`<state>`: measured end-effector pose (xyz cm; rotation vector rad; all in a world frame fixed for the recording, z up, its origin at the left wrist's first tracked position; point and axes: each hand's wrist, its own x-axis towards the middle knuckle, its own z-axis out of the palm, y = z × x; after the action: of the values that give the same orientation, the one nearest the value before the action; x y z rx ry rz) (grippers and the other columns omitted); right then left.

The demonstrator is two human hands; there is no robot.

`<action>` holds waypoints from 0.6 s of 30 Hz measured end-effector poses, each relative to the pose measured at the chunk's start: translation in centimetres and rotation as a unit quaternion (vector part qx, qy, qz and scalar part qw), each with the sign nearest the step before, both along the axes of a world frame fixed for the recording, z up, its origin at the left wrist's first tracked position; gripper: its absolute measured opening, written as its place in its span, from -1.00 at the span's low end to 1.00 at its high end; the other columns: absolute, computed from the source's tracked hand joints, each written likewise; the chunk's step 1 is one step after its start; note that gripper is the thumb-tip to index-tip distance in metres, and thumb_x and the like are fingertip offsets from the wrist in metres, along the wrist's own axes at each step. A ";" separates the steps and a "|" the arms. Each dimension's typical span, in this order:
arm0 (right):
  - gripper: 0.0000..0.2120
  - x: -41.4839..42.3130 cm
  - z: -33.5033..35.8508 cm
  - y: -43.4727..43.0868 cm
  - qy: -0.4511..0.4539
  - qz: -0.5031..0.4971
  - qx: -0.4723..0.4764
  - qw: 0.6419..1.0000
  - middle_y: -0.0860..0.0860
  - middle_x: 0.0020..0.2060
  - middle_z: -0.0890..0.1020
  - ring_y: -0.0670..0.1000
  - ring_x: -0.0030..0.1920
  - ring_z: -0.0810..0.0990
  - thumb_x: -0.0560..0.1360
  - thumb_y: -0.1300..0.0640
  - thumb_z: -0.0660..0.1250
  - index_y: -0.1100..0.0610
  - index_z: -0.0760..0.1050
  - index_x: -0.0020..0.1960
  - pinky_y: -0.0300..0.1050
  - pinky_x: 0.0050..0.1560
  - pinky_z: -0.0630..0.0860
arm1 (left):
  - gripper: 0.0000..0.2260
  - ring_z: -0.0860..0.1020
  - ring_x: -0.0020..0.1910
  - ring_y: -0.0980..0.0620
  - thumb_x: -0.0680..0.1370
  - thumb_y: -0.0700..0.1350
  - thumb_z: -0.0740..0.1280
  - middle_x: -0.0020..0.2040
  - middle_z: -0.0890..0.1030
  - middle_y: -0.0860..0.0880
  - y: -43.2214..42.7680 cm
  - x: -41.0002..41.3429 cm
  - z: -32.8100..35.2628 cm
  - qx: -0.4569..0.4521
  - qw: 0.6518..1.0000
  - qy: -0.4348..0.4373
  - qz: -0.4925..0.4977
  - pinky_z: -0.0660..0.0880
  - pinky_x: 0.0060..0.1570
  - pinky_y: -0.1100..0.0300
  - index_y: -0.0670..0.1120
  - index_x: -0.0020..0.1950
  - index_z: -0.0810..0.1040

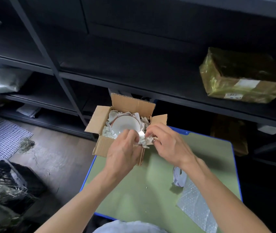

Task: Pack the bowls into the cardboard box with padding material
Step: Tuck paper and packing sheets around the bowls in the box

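A person stands at a green table [133, 190] with both hands meeting over the near right corner of an open cardboard box [103, 147]. The left hand [123, 153] and right hand [169, 143] have curled fingers that pinch a wad of crumpled white paper [144, 140] between them. The left fingertips are blurred, so they may also brush the bowl. Just beyond the grip, a white bowl [125, 126] sits upright inside the box, with more paper bunched around it. Nearer the person than the grip, under the right forearm, lies a sheet of bubble wrap [194, 209]. Well beyond the right hand, a taped parcel [240, 76] rests on a dark shelf.
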<state>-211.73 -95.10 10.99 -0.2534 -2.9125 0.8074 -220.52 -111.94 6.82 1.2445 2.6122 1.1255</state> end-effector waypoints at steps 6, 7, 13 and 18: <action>-0.64 -1.5 -2.0 0.6 -0.083 0.028 0.040 0.995 -0.13 0.33 0.47 -0.07 0.34 0.43 0.52 0.23 0.22 0.02 0.53 0.27 -0.09 0.28 0.46 | -0.84 0.37 -0.29 -0.07 0.51 -0.06 0.38 -0.25 0.43 0.03 0.5 -0.8 -1.9 -0.047 0.998 0.042 -0.001 0.37 -0.33 0.01 -0.04 -0.08 0.41; -0.61 -1.6 -2.0 0.7 -0.098 0.036 0.039 0.994 -0.13 0.34 0.47 -0.09 0.36 0.40 0.52 0.18 0.26 0.02 0.51 0.33 -0.17 0.31 0.41 | -0.86 0.37 -0.29 -0.06 0.51 -0.06 0.37 -0.25 0.43 0.03 0.3 -0.9 -2.1 -0.044 0.998 0.038 0.001 0.36 -0.32 0.01 -0.04 -0.08 0.41; -0.71 -2.1 -1.8 0.5 -0.094 -0.009 0.013 0.995 -0.15 0.14 0.59 -0.04 0.16 0.51 0.54 0.08 0.36 -0.07 0.43 0.24 -0.15 -0.01 0.38 | -0.73 0.43 -0.18 -0.04 0.54 -0.08 0.37 -0.16 0.52 0.06 0.5 -1.2 -2.4 -0.038 0.999 -0.015 0.008 0.39 -0.25 0.03 -0.05 0.20 0.42; -0.65 -2.5 -2.7 0.7 -0.096 0.000 0.072 0.993 -0.10 0.12 0.57 -0.01 0.18 0.47 0.57 0.11 0.30 -0.08 0.46 0.34 -0.21 -0.02 0.28 | -0.86 0.41 -0.22 -0.07 0.54 -0.10 0.37 -0.17 0.51 0.00 0.6 -1.8 -2.7 -0.041 0.999 0.014 -0.015 0.45 -0.27 -0.05 -0.07 0.08 0.54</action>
<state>-214.27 -94.39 8.27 -0.3365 -3.1313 0.6003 -222.34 -111.35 4.11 1.2874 2.6216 0.9914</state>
